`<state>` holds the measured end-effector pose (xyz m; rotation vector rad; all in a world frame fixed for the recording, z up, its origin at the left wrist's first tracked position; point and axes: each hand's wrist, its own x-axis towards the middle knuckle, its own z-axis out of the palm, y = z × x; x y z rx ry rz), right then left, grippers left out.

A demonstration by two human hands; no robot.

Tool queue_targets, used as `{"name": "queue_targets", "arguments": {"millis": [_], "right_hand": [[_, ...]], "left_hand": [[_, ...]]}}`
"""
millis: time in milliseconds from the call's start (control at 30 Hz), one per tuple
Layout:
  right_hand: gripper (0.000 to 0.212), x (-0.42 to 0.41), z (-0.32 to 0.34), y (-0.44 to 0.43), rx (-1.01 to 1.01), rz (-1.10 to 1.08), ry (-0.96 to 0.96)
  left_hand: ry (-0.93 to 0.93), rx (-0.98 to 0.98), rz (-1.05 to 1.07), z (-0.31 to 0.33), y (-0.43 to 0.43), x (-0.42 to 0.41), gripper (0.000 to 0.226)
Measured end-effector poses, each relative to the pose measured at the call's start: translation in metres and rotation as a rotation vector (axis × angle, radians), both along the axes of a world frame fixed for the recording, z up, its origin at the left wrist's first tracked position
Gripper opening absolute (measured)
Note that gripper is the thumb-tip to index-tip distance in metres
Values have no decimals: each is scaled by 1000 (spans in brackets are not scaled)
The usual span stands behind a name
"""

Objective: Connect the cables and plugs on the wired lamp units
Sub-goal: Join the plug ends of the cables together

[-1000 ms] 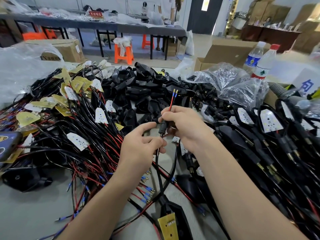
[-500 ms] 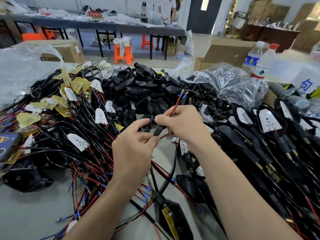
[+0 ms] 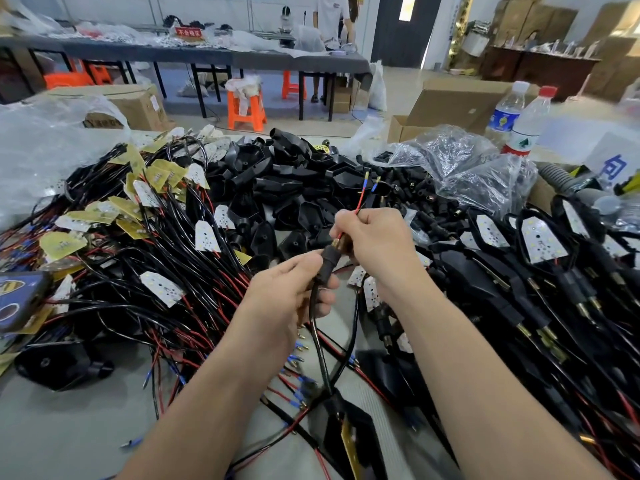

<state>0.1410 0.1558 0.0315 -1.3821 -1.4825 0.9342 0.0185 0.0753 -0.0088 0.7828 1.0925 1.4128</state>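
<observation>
Our left grip (image 3: 291, 296) pinches the black plug sleeve (image 3: 328, 259); our right grip (image 3: 377, 244) pinches the red wire (image 3: 356, 206). Wire heaps (image 3: 166, 271) crowd both sides; bare bench (image 3: 69, 431) lies near-left.

Two hands: left hand (image 3: 287, 296), right hand (image 3: 377, 244). One plug (image 3: 329, 256) and one red wire (image 3: 358, 202) between them. Two bottles: blue-label bottle (image 3: 504, 116), red-cap bottle (image 3: 528, 126). Two orange stools show well: near stool (image 3: 246, 105), far stool (image 3: 291, 85). Two boxes: left box (image 3: 135, 105), right box (image 3: 450, 105). One phone (image 3: 17, 299). The wires (image 3: 194, 271) and black shells (image 3: 294, 181) on the counter (image 3: 69, 427) are too many to count.
</observation>
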Motion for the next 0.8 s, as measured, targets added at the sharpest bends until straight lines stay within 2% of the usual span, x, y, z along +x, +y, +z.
{"name": "queue_targets", "arguments": {"millis": [67, 100, 200, 233, 300, 333, 367, 433, 467, 500, 567, 733, 800], "right_hand": [[33, -4, 3, 3, 14, -40, 23], [33, -7, 3, 3, 36, -61, 2], [34, -13, 0, 2, 96, -99, -58], [34, -14, -1, 3, 92, -110, -34], [34, -16, -1, 5, 90, -141, 33], [35, -16, -1, 5, 118, -146, 30], [36, -16, -1, 5, 166, -138, -29], [36, -18, 5, 3, 235, -80, -133], [35, -18, 8, 4, 221, -49, -106], [34, -17, 11, 6, 188, -27, -36], [35, -14, 15, 14, 123, -66, 109], [33, -11, 14, 21, 7, -197, 340], [32, -10, 14, 22, -15, -230, 410]], "left_hand": [[1, 12, 12, 3, -1, 2, 15], [121, 38, 73, 3, -2, 2, 14], [768, 197, 348, -4, -7, -1, 25], [846, 246, 371, -4, -9, 0, 27], [796, 232, 328, -4, -10, 3, 26], [714, 181, 283, -3, -8, 3, 22], [556, 112, 221, -2, -5, 3, 19], [116, 10, 28, 2, -2, 1, 20], [-33, -6, -55, 4, -2, -1, 21], [-98, -5, -111, 5, -2, -3, 24], [-59, 36, -169, 5, -4, -6, 25], [518, 127, -28, 5, -7, 0, 36], [505, 105, -63, 7, -9, -1, 31]]}}
